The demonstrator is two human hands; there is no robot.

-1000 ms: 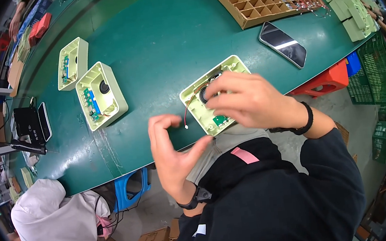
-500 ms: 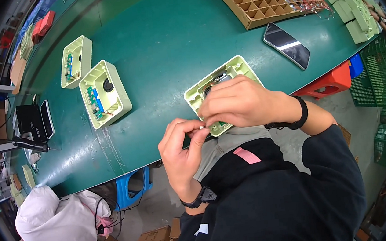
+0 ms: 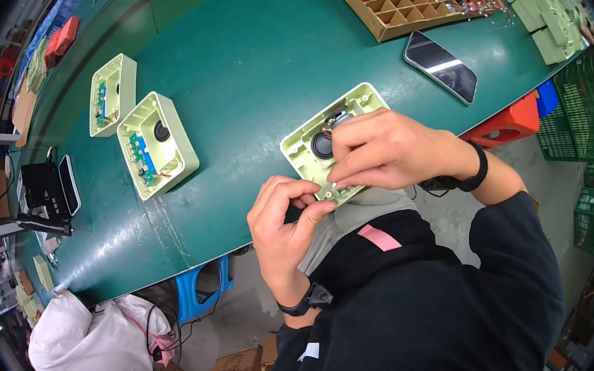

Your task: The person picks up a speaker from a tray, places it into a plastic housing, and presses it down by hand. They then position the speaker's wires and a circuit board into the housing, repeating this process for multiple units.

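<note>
In front of me, at the near edge of the green table, lies an open pale-green plastic housing (image 3: 297, 145) with a round black speaker (image 3: 322, 145) inside. My right hand (image 3: 387, 150) reaches over its right side, thumb and index pinched on a small white connector (image 3: 334, 186) above the near end. Its palm hides part of the interior. My left hand (image 3: 279, 220) is curled at the near left corner, index and thumb either side of the housing's rim. A bit of green circuit board (image 3: 347, 191) shows under the right fingers.
Two similar housings (image 3: 175, 140) with circuit boards stand left. A phone (image 3: 442, 67) and a cardboard divider tray (image 3: 394, 5) with wired parts lie far right, near stacked pale-green housings (image 3: 543, 15). A person in white (image 3: 89, 345) is at lower left; a red stool (image 3: 504, 127) stands right.
My hands have moved apart slightly. The left thumb and index have let go of the small white piece and come to the housing's corner; the right fingers have shifted right, uncovering the speaker.
</note>
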